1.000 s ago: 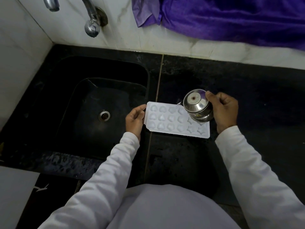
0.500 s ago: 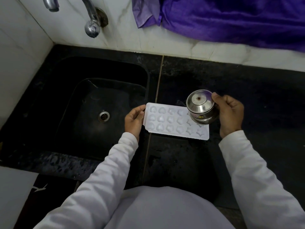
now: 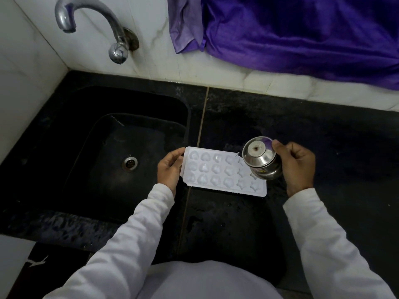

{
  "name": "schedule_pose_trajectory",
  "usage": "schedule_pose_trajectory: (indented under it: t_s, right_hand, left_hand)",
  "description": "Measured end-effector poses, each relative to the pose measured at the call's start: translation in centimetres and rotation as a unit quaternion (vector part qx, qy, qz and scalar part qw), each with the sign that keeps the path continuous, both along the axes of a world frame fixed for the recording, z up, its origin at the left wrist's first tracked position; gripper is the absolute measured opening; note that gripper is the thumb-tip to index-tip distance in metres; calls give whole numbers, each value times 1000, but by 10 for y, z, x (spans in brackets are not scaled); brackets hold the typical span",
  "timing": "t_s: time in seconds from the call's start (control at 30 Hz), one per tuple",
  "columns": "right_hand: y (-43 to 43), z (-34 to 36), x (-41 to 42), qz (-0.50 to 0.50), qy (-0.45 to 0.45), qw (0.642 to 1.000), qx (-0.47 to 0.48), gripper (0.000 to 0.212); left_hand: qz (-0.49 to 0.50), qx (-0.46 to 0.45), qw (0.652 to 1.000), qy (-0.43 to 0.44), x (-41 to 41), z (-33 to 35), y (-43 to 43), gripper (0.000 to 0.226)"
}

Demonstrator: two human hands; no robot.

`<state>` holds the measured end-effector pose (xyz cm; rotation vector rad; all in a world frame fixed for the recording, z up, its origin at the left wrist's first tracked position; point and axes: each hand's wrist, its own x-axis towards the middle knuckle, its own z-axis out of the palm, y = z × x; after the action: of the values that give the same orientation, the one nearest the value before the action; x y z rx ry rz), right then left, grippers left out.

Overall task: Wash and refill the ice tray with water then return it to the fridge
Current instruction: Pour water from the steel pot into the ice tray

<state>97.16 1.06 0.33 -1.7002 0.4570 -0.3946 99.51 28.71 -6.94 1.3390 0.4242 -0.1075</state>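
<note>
White rectangular plastic ice tray point(image 3: 216, 172) lies on the black stone bench point(image 3: 226, 225) beside the sink point(image 3: 103, 147), long axis left to right. The left hand point(image 3: 168, 169) pinches its left end between thumb and fingers. The right hand point(image 3: 300, 165) curls its fingers round a small steel pot point(image 3: 260, 157) tipped over its right end.

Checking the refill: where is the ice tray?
Head view: the ice tray lies on the counter right of the sink, left hand holding one end, steel pot over the other.

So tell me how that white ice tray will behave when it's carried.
The ice tray looks thin and moulded, so probably light and bendy; held only at its end by the left hand, it may sag. Its shallow cavities would likely spill any water if tilted.
</note>
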Motion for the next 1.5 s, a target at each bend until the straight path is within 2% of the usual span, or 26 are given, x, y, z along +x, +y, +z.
schedule_pose_trajectory:
  t_s: [0.7,1.03,1.33,1.5]
  right_hand:
    - [-5,-3,-6,-26,11,1000,6,47]
    - [-5,-3,-2,-18,-11,1000,-8,47]
    - [-8,-1,-4,-29,0,998,61,41]
    - [-11,1,-5,-41,0,996,77,45]
  left_hand:
    - [-11,24,1000,0,-1,-7,2,32]
    - [-15,32,999,-8,3,-5,2,31]
    - [-17,37,999,-1,1,-4,3,32]
    - [-17,38,999,3,2,-5,3,33]
